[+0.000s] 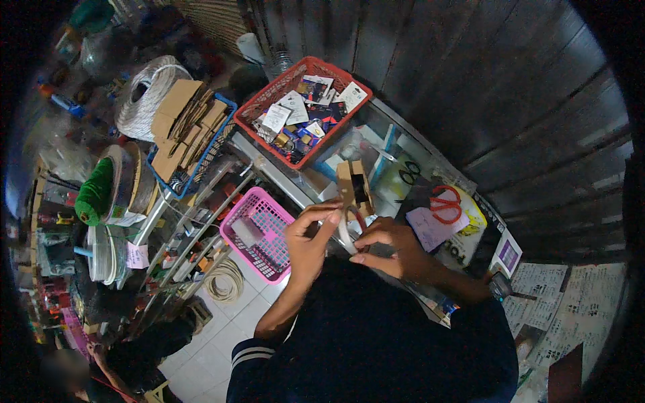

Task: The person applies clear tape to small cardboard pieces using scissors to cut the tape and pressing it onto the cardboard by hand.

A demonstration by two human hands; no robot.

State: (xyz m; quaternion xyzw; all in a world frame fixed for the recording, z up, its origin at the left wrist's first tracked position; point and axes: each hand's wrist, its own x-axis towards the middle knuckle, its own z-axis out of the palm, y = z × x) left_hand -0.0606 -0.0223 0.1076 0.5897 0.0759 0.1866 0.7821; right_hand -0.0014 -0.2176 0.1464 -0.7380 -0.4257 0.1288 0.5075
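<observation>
Both of my hands meet in front of my body at the counter's edge. Between them is a pale, ring-shaped band (345,234), seen nearly edge-on, which looks like a roll of tape. My left hand (311,236) pinches its upper left side between thumb and fingers. At its lower end, the fingertips and thumb of my right hand (390,247) close on the edge. Just beyond the fingers stands a small brown cardboard box (367,199) with a dark opening. Red-handled scissors (446,215) lie on a pink paper (424,232) to the right of it.
A red basket (302,163) of packaged padlocks sits on the glass counter (398,123). Black scissors handles (409,172) lie nearby. To my left are a pink basket (274,274), a blue basket (176,189) of cardboard and a rope coil (151,95). A person (146,347) is at lower left.
</observation>
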